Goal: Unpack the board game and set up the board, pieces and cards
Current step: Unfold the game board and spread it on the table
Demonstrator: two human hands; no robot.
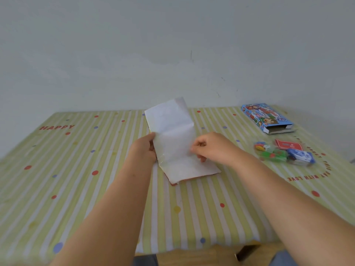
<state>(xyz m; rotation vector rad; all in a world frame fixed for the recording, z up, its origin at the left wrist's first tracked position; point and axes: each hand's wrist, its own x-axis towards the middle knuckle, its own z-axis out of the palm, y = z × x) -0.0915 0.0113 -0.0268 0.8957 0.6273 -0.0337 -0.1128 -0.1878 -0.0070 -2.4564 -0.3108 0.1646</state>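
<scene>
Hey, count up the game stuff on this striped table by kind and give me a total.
Folded white paper board: 1
Open blue cardboard game box: 1
Card packs: 2 (red card pack, blue and white card pack)
Clear bag of small coloured plastic pieces: 1
Total: 5

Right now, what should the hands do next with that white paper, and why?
Probably open the top flap. The folded board shows only its white back; the left hand holds its edge and the right hand pinches a layer, so spreading it flat on the tablecloth seems next.
</scene>
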